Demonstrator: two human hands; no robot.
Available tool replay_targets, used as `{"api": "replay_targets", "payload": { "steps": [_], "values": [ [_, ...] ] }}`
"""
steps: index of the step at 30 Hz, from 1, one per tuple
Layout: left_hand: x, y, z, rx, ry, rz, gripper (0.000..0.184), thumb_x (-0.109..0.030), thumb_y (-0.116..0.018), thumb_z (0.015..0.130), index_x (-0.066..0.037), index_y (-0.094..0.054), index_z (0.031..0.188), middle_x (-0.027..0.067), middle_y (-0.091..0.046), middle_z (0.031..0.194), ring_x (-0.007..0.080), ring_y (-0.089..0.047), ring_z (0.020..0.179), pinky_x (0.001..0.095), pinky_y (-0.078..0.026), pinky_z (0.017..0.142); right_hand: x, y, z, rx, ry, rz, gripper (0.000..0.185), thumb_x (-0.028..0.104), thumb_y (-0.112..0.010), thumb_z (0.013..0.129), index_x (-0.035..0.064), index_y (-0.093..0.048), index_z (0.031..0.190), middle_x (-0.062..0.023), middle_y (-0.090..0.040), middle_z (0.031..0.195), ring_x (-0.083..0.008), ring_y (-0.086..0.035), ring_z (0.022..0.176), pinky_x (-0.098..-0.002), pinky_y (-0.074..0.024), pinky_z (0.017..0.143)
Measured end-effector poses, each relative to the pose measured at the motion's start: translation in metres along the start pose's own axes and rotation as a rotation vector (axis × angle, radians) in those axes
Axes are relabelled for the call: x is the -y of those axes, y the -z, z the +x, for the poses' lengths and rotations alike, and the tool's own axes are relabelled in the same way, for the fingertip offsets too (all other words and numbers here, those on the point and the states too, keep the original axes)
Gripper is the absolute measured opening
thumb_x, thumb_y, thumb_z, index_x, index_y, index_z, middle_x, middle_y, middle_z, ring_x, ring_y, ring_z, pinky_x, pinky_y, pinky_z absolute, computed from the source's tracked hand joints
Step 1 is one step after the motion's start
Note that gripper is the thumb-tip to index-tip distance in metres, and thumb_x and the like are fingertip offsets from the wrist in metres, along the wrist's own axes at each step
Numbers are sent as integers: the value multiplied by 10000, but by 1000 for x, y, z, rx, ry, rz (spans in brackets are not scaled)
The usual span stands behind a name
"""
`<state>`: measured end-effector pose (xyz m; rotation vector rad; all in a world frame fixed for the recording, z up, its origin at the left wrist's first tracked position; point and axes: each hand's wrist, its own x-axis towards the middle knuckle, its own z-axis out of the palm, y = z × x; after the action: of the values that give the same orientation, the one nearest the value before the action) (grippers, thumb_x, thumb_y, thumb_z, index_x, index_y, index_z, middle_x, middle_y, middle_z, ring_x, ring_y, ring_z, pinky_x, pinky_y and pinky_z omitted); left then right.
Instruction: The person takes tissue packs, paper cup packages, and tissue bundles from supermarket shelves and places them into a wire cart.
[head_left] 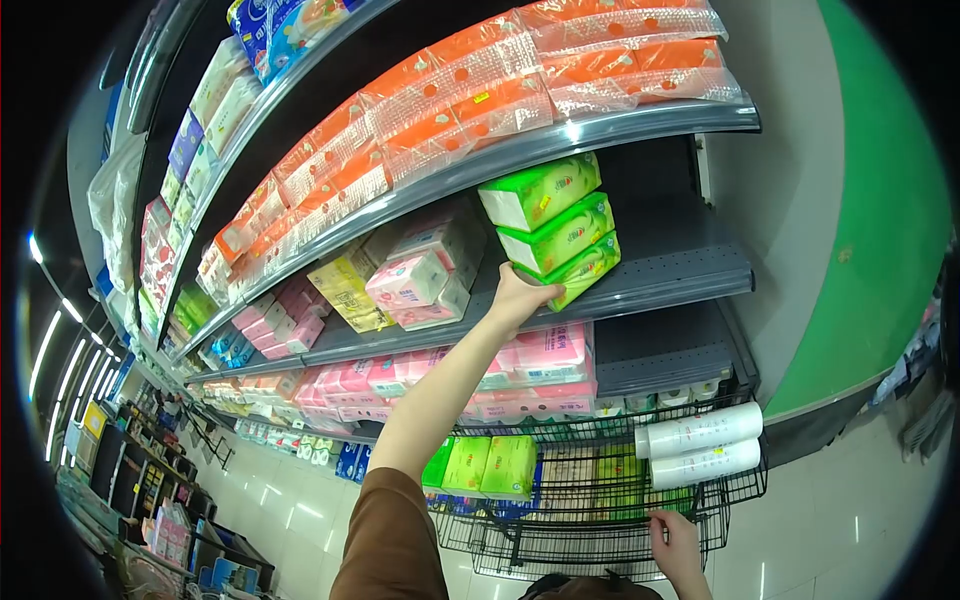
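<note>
A stack of three green tissue packs (555, 235) stands on the middle shelf near its right end, leaning slightly. My left hand (520, 298) is closed on the bottom pack at its lower front corner, the fingers partly hidden behind it. My right hand (676, 540) is low at the near side of a black wire cart (600, 535), fingers curled by its wires. Whether it grips a wire I cannot make out. In the cart, more green tissue packs (490, 466) sit at the left. Two white paper rolls (705, 448) lie across the right side.
Orange tissue packs (450, 95) line the shelf above. Left of the green stack are pink-and-white packs (415, 280) and yellow packs (350, 290). Pink packs (545, 360) fill the lower shelf. A grey shelf edge (640, 290) juts out below the stack; a green-and-white wall (870, 200) curves at right.
</note>
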<state>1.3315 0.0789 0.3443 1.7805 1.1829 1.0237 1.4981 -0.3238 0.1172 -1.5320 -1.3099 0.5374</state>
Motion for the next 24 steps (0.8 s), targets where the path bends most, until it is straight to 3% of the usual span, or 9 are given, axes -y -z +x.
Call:
{"api": "replay_targets", "payload": {
  "steps": [4, 9, 14, 18, 20, 21, 22, 23, 24],
  "values": [
    [17, -8, -6, 6, -75, -50, 865, -143, -857, 721, 55, -296, 1348, 177, -513, 1253, 240, -587, 1117, 346, -532, 913, -2, 3, -12, -27, -16, -32, 125, 11, -632, 880, 15, -678, 996, -163, -698, 906, -320, -696, 792, -390, -551, 711],
    [-3, -11, -61, 59, -83, -218, 919, -122, -870, 713, 50, -274, 1391, 187, -471, 1360, 261, -488, 1278, 374, -420, 1073, -4, 5, -22, -43, 5, -47, 129, 12, -626, 886, 9, -680, 1002, -162, -702, 913, -324, -694, 785, -389, -552, 707],
    [23, 3, -125, 151, -104, -249, 946, -67, -870, 728, 29, -210, 1400, 186, -485, 1333, 256, -560, 1210, 365, -527, 967, 11, 10, -22, -23, -159, 46, 127, 37, -618, 916, 13, -682, 1023, -143, -714, 900, -272, -708, 791, -361, -554, 734],
    [78, 13, -197, 180, -138, -85, 951, -128, -879, 711, -3, -265, 1427, 185, -505, 1365, 265, -576, 1196, 381, -523, 967, 9, 7, -17, -124, 59, 22, 265, 28, -655, 898, 0, -608, 1157, -127, -695, 947, -237, -679, 827, -350, -541, 792],
    [107, 14, -242, 210, -52, 58, 825, -181, -889, 688, 4, -427, 1346, 170, -576, 1278, 258, -608, 1134, 397, -526, 944, 34, 11, -9, -112, 87, 58, 494, 10, -667, 857, -19, -494, 1319, -203, -577, 1249, -311, -599, 1108, -406, -483, 956],
    [115, 12, -266, 240, 22, 96, 742, -214, -894, 672, 6, -536, 1283, 161, -625, 1212, 253, -630, 1089, 406, -528, 929, 52, 16, 2, -128, 261, -84, 632, 54, -694, 828, -23, -425, 1395, -255, -458, 1403, -402, -465, 1294, -484, -381, 1085],
    [127, 7, -290, 258, 46, 27, 708, -210, -889, 680, 0, -558, 1269, 154, -639, 1191, 253, -635, 1079, 407, -526, 933, 66, 15, 11, -220, 432, -161, 739, 116, -722, 805, -37, -369, 1437, -276, -406, 1462, -475, -379, 1359, -527, -298, 1145],
    [143, 3, -318, 270, 63, -41, 673, -206, -884, 687, -7, -581, 1255, 148, -653, 1170, 253, -640, 1069, 408, -524, 937, 75, 4, 18, -374, 532, -91, 712, 253, -758, 806, 37, -464, 1416, -257, -405, 1483, -501, -367, 1364, -590, -278, 1147],
    [158, -3, -341, 276, 73, -109, 639, -202, -879, 695, -13, -604, 1240, 142, -667, 1149, 253, -645, 1059, 409, -522, 940, 84, -1, 27, -280, 648, -194, 680, 299, -762, 804, 72, -506, 1392, -235, -418, 1482, -497, -370, 1361, -609, -275, 1145]
  ]
}}
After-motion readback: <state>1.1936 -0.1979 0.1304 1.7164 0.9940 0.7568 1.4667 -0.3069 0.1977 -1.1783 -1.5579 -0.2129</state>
